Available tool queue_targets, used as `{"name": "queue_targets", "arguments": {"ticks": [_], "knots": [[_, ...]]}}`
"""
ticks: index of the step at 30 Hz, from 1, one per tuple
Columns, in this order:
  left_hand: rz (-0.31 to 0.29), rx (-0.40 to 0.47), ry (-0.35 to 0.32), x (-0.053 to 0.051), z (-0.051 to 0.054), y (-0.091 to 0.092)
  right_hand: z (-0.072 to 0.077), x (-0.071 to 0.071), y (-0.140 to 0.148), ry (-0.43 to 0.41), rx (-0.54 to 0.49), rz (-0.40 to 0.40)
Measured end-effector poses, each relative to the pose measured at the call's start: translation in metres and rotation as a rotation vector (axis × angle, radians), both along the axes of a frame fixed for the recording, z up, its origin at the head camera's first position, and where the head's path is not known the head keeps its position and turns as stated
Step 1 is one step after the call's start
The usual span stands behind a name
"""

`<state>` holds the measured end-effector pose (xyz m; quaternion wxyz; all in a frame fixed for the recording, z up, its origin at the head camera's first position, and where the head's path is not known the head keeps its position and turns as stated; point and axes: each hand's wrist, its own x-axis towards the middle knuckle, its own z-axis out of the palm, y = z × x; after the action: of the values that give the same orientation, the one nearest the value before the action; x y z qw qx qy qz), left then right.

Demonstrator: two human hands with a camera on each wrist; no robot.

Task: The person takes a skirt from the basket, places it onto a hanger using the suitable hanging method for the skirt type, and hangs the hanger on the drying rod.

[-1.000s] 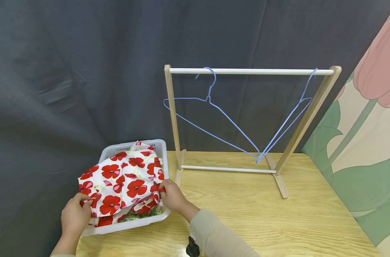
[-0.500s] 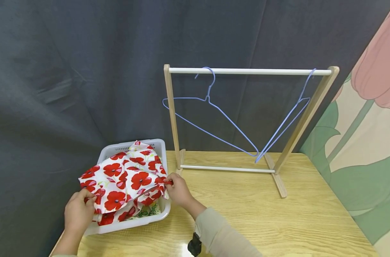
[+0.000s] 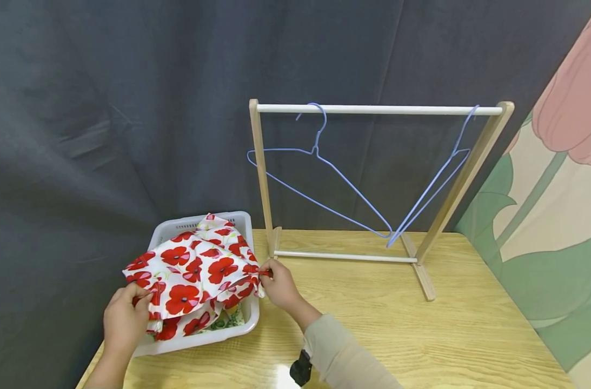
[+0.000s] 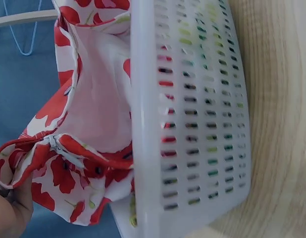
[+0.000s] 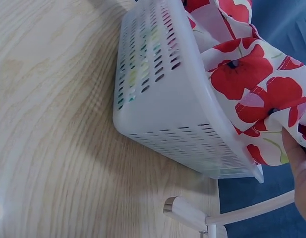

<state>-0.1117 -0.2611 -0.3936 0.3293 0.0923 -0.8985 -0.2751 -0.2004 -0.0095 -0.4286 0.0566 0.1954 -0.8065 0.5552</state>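
Observation:
A white garment printed with red poppies (image 3: 198, 270) lies loosely over a white plastic basket (image 3: 203, 341) at the table's left. Its exact kind is hard to tell. My left hand (image 3: 126, 324) pinches its near left edge, and my right hand (image 3: 280, 285) pinches the right edge beyond the basket's rim. In the left wrist view the garment's opening gapes to a pale inside, with the left hand (image 4: 12, 210) on its edge. The right wrist view has the right hand (image 5: 300, 168) on a fold. Green-patterned cloth (image 3: 227, 319) shows beneath, mostly hidden.
Right of the basket stands a wooden rack (image 3: 262, 183) with a white top rail (image 3: 383, 109). Two blue hangers, one near the left (image 3: 346, 178) and one near the right (image 3: 429, 181), hang from it. A dark curtain (image 3: 130, 108) falls behind the wooden table (image 3: 373, 324).
Both hands have shifted to the right, drawing the garment with them. Its right edge now reaches past the basket's right rim. Both hands keep their grip.

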Motion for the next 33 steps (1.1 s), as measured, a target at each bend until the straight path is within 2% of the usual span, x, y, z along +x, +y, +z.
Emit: {"name": "queue_targets", "arguments": {"ticks": [3, 9, 12, 26, 33], "knots": [[-0.017, 0.009, 0.010, 0.003, 0.002, 0.002, 0.005, 0.005, 0.000, 0.002, -0.011, -0.015], [-0.034, 0.006, 0.063, 0.001, 0.003, 0.010, 0.011, 0.003, 0.005, -0.030, -0.044, -0.020], [-0.028, 0.014, 0.067, 0.000, 0.005, 0.012, 0.014, 0.002, 0.007, -0.048, -0.065, -0.021], [-0.050, 0.034, 0.132, 0.001, 0.009, 0.019, 0.018, -0.002, 0.022, -0.090, -0.122, -0.043], [-0.070, 0.007, 0.175, 0.002, 0.010, 0.020, 0.038, 0.013, 0.031, -0.054, -0.164, -0.063]]}}
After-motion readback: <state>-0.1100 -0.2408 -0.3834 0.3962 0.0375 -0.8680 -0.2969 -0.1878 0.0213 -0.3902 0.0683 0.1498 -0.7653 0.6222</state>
